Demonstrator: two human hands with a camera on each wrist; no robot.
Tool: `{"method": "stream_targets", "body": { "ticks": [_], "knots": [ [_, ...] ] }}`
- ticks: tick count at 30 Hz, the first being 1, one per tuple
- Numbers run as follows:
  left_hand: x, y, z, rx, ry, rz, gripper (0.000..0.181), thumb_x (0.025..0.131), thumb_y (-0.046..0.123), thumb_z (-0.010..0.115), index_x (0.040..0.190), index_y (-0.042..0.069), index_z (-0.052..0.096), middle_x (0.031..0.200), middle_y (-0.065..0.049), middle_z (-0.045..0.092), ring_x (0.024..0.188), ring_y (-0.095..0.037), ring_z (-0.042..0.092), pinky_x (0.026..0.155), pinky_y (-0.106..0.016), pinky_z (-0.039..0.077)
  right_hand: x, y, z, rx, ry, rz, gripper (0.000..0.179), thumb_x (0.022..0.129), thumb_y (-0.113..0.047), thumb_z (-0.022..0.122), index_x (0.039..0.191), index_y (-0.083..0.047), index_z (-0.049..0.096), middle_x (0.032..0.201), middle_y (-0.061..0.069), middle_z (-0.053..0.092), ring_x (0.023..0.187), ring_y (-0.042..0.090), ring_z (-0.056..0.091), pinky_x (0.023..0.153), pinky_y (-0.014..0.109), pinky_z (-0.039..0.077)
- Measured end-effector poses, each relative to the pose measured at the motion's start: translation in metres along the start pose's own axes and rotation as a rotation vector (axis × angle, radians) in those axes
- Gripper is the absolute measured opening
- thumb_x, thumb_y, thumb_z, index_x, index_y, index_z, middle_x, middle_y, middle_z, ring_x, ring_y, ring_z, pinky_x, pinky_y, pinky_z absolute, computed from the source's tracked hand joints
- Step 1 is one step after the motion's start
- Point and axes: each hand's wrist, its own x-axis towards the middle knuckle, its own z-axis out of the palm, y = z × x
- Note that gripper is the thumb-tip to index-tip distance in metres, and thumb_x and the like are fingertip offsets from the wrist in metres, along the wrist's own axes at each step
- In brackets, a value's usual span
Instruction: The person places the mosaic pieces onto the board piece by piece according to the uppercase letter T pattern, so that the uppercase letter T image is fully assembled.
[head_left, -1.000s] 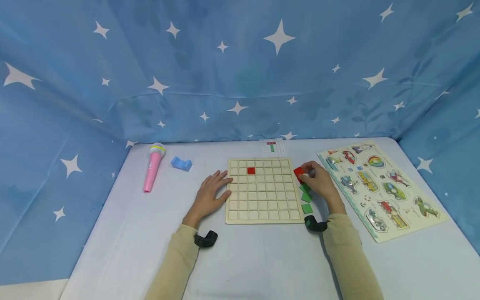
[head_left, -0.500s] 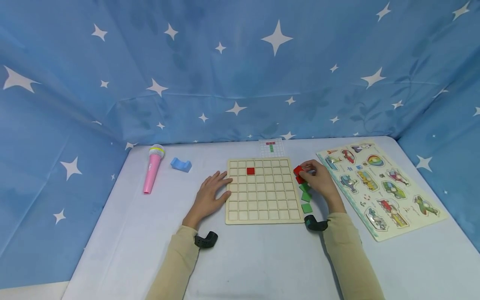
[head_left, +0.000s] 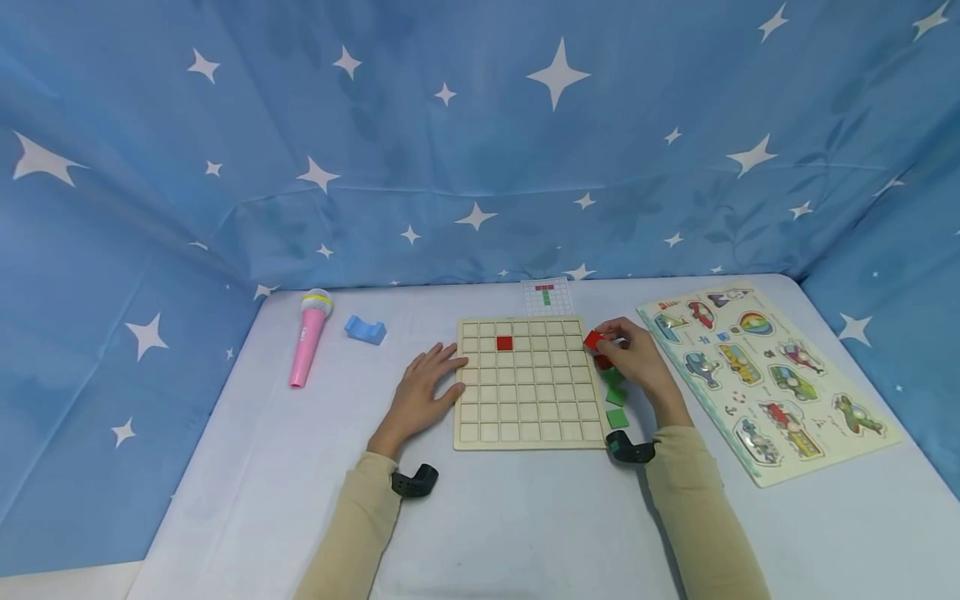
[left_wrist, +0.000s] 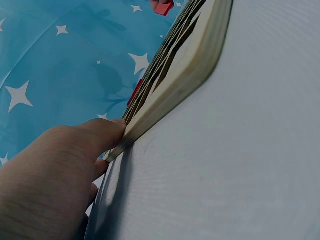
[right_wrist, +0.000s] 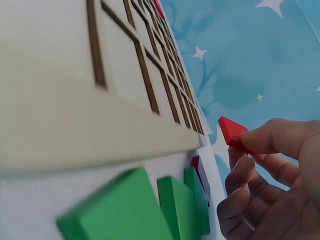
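My right hand [head_left: 637, 358] pinches a red square tile [right_wrist: 232, 134] between thumb and fingers, just off the right edge of the wooden grid board [head_left: 525, 392]. Below it on the table lies another red tile [head_left: 603, 362], with several green tiles [head_left: 617, 418] in a line towards me. One more red tile [head_left: 505, 342] sits in a cell in the board's second row from the back. At the board's left side, my left hand [head_left: 422, 396] lies with fingers extended; in the left wrist view the thumb touches the board's edge.
Behind the board is a card [head_left: 558, 304] printed with a red and green T on a grid. A picture puzzle board [head_left: 772, 383] lies at the right. Over on the left are a pink toy microphone [head_left: 305, 342] and a blue block [head_left: 366, 330].
My right hand has raised one red tile and brought it slightly left towards the board, so the red tile under it shows. The left hand stays at the board's edge.
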Motion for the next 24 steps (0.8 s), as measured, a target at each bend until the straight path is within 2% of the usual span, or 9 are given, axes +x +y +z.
{"method": "stream_targets", "body": {
  "ticks": [5,13,19,24],
  "knots": [
    [-0.001,0.000,0.000,-0.002,-0.003,-0.003,0.042,0.093,0.034,0.057,0.132,0.018,0.056,0.149,-0.005,0.042,0.143,-0.028,0.029,0.117,-0.051,0.020,0.003,-0.003,0.007,0.012,-0.026,-0.014,0.025,0.093,-0.013,0.052,0.117,-0.005,0.056,0.106,0.016,0.058,0.083,0.024,0.053,0.066,0.026,0.046],
    [-0.001,-0.001,0.001,0.003,0.000,0.004,0.042,0.093,0.035,0.057,0.131,0.018,0.056,0.148,-0.006,0.042,0.142,-0.029,0.029,0.116,-0.052,0.020,0.006,-0.010,0.014,0.043,-0.066,-0.036,0.024,0.095,-0.014,0.052,0.117,-0.007,0.057,0.105,0.016,0.058,0.071,0.021,0.054,0.055,0.028,0.048],
    [0.000,0.000,0.000,0.001,0.005,0.003,0.041,0.093,0.034,0.058,0.131,0.017,0.057,0.148,-0.006,0.043,0.142,-0.029,0.030,0.117,-0.051,0.020,0.011,-0.019,0.020,0.004,-0.092,-0.087,0.023,0.094,-0.012,0.053,0.115,-0.004,0.058,0.104,0.017,0.059,0.078,0.024,0.057,0.063,0.027,0.048],
    [0.000,0.001,-0.002,0.004,-0.003,-0.004,0.042,0.093,0.034,0.058,0.131,0.017,0.057,0.148,-0.006,0.042,0.142,-0.029,0.030,0.117,-0.051,0.020,0.014,-0.023,0.028,0.010,-0.120,-0.098,0.023,0.095,-0.011,0.053,0.116,-0.003,0.059,0.104,0.018,0.059,0.079,0.028,0.058,0.062,0.029,0.048]
  ]
}}
